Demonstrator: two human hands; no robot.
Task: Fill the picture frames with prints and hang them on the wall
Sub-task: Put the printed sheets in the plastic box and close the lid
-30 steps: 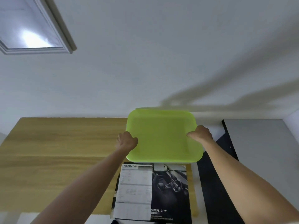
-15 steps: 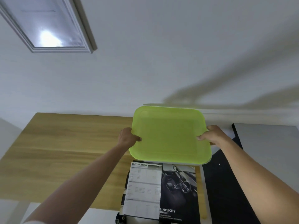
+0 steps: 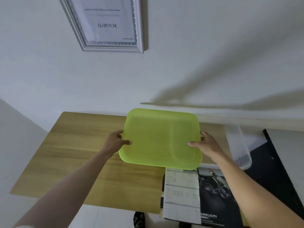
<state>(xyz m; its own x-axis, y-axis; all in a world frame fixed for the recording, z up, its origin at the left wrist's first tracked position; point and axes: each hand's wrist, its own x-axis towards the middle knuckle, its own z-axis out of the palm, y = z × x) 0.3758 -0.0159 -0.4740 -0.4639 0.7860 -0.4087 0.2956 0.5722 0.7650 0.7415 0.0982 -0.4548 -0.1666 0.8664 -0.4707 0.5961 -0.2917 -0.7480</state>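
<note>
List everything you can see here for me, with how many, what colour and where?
Tray: one, lime green, held up over the far right part of the table, a hand at each side edge.
Picture frame: one, silver-white, hanging on the wall at upper left, with a printed sheet inside.
Table: one, light wood, against the wall.
Brochure: one, black and white with a car interior photo, lying on the table's near right edge under the tray.
Clear plastic container: one, see-through, right of the tray; what it holds cannot be told.
Wall: white, behind the table.
Left hand: grips the tray's left edge.
Right hand: grips the tray's right edge.
</note>
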